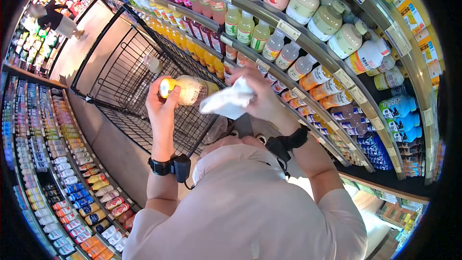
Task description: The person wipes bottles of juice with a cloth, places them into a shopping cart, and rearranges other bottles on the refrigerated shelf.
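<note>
My left hand is closed around the yellow-capped neck of a bottle with pale contents and a printed label. The bottle lies on its side in the air over the shopping cart, cap to the left. A white cloth, blurred by motion, hangs from my right hand, its fingers closed on it. The cloth is close beside the bottle's base end. Below and ahead stands the black wire shopping cart, with a pale bottle inside it.
Shelves of bottled drinks rise along the right, close to my right hand. More stocked shelves curve along the left, across a strip of floor. Farther off at the upper left, a person stands by another display.
</note>
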The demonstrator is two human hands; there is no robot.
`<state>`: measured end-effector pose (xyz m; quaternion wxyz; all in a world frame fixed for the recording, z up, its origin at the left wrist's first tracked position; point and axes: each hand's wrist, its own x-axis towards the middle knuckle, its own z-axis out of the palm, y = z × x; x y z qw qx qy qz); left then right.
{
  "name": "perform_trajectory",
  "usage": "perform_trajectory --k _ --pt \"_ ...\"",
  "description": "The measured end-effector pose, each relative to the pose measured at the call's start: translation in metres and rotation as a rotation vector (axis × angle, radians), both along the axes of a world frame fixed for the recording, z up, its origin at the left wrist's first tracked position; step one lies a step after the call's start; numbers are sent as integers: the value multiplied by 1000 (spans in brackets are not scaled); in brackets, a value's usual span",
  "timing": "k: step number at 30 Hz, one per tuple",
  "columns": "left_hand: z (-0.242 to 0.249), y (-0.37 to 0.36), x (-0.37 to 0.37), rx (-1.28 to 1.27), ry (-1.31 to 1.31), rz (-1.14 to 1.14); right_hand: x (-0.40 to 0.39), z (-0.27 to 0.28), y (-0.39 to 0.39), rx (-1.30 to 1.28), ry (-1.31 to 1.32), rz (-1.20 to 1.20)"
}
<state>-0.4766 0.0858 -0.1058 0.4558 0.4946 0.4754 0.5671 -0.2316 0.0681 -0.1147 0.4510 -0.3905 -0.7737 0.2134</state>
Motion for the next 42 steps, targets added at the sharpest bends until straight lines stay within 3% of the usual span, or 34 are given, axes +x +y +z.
perform_trajectory --k 1,3,4,5,7,8,9,11,13,14,16,17,19,23,24,25,27,28,29,31,33,36,37,39,42 --pt "-1 0 0 1 0 0 3 -1 1 1 0 0" --pt "-3 0 -1 -24 -62 -38 6 0 4 -351 316 -407" --pt "-1 -1 0 -23 -62 -39 2 6 5 -145 304 -526" --pt "2 -4 2 -27 -73 -53 -5 9 7 -145 305 -527" --pt "4 -7 6 -32 -84 -69 -22 14 9 -16 570 -402" --pt "4 -9 7 -32 -117 -92 -28 22 4 167 223 -428" --pt "4 -10 9 -33 -150 -115 -33 21 -1 214 90 -241" --pt "7 -13 18 -53 -238 -75 -49 21 -3 230 -20 74" --pt "6 -13 17 -73 -330 -30 -47 27 -8 181 1 149" --pt "2 -14 12 -57 -289 -72 -46 25 -7 180 1 151" --pt "-1 -18 9 -51 -247 -121 -43 19 -4 -175 224 164" --pt "-1 -20 11 -41 -192 -167 -45 20 -2 -177 224 157" --pt "3 -23 23 -10 -234 -221 -54 28 3 196 -103 45" --pt "3 -25 27 41 -128 -193 -44 10 3 131 -26 89" --pt "4 -25 26 78 -73 -184 -36 8 -1 -49 -23 95" --pt "5 -24 25 81 -75 -189 -29 -13 -2 -47 -25 89" --pt "7 -22 23 95 -141 -135 -22 -54 -2 -403 297 131" --pt "9 -22 25 96 -170 -113 -22 -57 -11 -690 636 232" --pt "8 -21 27 94 -173 -112 -22 -58 -12 -692 633 232" --pt "9 -20 27 44 -262 -233 -30 -40 -8 -1029 1401 410" --pt "14 -19 23 -14 -241 -293 -25 -37 -3 -1056 1411 350" --pt "15 -15 21 39 139 -359 -18 -32 -4 -798 1218 -20" --pt "13 -15 16 36 138 -359 -13 -28 -5 -802 1217 -22" --pt "15 -18 10 156 865 -425 -1 -26 -5 -584 794 -40" --pt "0 -21 20 183 1048 -355 -9 -20 -5 -429 599 -79"
